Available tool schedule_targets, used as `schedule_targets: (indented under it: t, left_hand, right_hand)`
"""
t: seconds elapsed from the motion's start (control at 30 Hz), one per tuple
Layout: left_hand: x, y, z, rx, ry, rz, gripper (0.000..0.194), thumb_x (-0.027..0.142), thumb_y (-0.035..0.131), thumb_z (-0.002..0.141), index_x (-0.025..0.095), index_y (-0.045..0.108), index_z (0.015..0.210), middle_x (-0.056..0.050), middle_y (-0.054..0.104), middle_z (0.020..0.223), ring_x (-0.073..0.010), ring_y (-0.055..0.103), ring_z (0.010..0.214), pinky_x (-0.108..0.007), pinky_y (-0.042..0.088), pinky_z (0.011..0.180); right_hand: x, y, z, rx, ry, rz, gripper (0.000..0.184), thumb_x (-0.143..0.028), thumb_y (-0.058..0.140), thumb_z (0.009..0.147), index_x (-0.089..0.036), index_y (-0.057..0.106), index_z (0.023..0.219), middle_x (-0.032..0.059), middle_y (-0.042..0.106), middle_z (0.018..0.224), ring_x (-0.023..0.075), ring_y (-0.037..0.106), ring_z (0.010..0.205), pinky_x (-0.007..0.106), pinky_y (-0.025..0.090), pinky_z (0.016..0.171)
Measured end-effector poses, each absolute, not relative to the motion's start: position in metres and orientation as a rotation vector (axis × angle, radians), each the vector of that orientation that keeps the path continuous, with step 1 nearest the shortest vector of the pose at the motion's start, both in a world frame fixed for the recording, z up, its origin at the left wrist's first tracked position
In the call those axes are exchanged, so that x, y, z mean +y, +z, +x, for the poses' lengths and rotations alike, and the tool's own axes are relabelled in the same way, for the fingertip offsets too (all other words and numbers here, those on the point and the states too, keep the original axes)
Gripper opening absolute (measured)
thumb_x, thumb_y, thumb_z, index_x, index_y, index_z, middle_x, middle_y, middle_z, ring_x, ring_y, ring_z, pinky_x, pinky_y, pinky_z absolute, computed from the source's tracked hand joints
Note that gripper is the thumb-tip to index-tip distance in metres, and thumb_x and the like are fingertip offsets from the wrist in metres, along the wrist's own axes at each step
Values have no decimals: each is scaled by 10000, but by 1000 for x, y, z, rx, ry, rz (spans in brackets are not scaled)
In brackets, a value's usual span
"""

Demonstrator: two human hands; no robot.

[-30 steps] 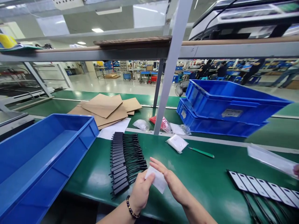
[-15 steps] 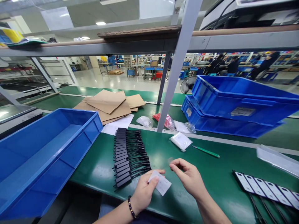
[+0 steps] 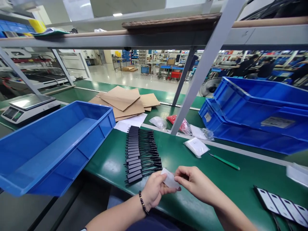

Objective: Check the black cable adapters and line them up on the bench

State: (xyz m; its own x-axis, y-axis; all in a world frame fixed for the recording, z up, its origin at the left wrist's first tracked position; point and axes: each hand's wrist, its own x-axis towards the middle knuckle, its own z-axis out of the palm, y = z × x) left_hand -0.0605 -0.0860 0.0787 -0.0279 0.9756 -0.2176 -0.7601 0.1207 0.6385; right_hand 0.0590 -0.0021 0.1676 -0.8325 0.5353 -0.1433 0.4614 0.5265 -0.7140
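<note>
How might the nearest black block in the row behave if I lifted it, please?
The black block would probably stay stiff, given its straight edges. Its thin black cables would likely dangle, and might snag neighbouring ones, since they lie close together.

No legible text — white label [image 3: 278, 122] on upper blue bin [image 3: 250, 107] too blurred.

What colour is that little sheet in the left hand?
White. The little sheet in the left hand shows best in the head view.
</note>
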Motion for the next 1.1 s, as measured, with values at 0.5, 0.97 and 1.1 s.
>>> schedule_targets:
  t: [0.5,0.97,1.1]
  left_hand:
    - [-89,75,-64,684,1466,255,440,429,431,770,80,508,1027,-137,602,876,-230,606,754,-374,465,675]
    - [-94,79,-82,1244,1424,815,271,343,522,713,94,600,787,-39,569,622,-93,496,492,-190,391,417]
    - [-109,93,-101,1252,1590,805,227,315,553,699,91,588,713,-15,529,594,-79,457,522,-193,382,490]
  right_hand:
    - [8,152,49,-2834,804,-978,208,-268,393,766,-214,565,663,-16,603,635,125,521,576,211,330,508]
    - [7,141,44,-2670,659,-999,528,-473,539,664,-222,439,1118,44,550,998,146,531,686,257,423,613]
    - [-1,137,18,-2685,1121,-771,295,-450,443,757,-180,509,658,-9,533,604,112,494,571,205,409,532]
